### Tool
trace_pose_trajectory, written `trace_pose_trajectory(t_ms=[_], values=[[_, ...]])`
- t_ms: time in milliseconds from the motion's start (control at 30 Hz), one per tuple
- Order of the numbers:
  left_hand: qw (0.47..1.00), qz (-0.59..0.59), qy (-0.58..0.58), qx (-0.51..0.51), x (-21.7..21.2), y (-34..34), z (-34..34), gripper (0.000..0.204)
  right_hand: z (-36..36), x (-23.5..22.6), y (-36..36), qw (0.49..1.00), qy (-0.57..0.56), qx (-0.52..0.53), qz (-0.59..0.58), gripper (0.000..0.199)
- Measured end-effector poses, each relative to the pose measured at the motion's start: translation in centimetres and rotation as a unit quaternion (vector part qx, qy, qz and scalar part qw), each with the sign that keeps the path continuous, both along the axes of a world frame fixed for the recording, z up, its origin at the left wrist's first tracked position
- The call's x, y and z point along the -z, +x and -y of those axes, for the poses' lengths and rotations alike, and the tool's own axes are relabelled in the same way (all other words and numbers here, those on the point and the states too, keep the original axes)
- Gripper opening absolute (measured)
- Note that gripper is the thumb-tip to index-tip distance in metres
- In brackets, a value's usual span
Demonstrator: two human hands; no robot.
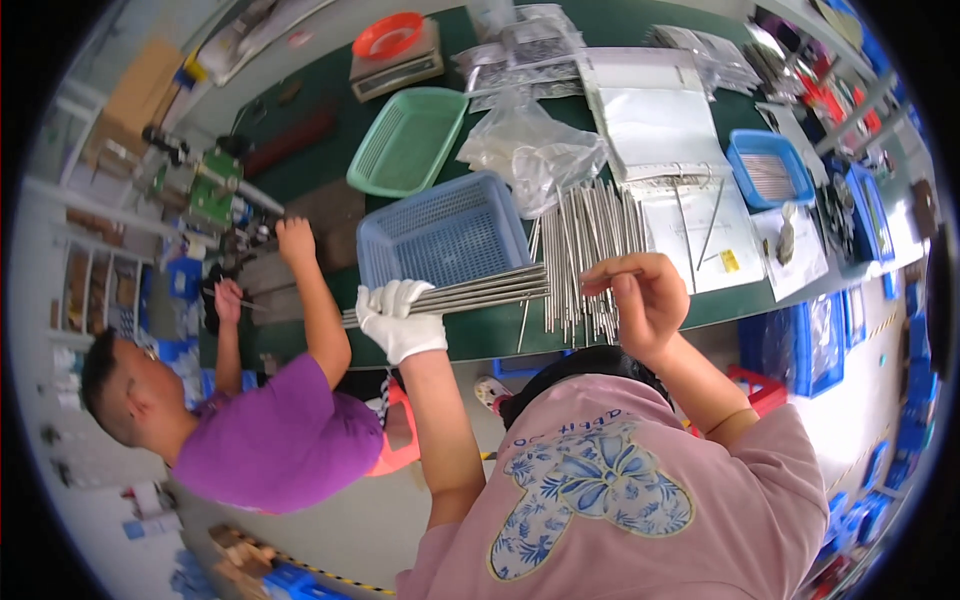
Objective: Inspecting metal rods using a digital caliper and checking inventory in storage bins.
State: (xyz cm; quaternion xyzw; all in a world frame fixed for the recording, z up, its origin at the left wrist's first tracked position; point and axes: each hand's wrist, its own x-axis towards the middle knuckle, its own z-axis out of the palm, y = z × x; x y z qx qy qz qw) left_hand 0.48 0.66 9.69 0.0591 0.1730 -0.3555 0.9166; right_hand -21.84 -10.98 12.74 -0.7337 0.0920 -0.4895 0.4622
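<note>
My left hand [402, 322], in a white glove, is closed around a bundle of thin metal rods [490, 290]. The bundle sticks out to the right along the front rim of a blue perforated basket [440, 236]. My bare right hand [640, 300] is over the right edge of a pile of similar rods [590, 240], its fingers curled in toward the thumb. Whether anything small is between those fingertips cannot be made out. The pile lies on the green table [480, 345], with the rods pointing toward me.
Behind the basket are a green tray [408, 140], a clear plastic bag [530, 150] and a scale [397, 68] with a red dish [388, 36]. Papers [705, 235] and a small blue basket [770, 168] of rods lie right. A co-worker [280, 430] in purple works at a green machine [215, 190] left.
</note>
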Motion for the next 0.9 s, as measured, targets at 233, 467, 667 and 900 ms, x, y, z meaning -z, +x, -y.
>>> trace_pose_trajectory(t_ms=[233,467,667,900], values=[[0.988,-0.053,-0.101,0.104,-3.4,-2.9,1.9,0.041,-0.6,-1.7,-0.2,0.986,0.015,0.071,0.147,0.007],[0.977,-0.006,-0.130,0.170,-3.3,-3.8,1.5,0.037,-0.2,-2.3,-1.1,0.982,-0.060,0.066,0.165,0.010],[0.969,0.007,-0.133,0.210,-2.5,-3.5,0.4,0.036,-0.6,-2.4,-1.8,0.982,-0.074,0.054,0.165,0.011],[0.972,0.014,-0.118,0.204,-2.4,-3.8,0.2,0.036,-0.8,-2.2,-2.4,0.983,-0.115,0.045,0.134,0.009]])
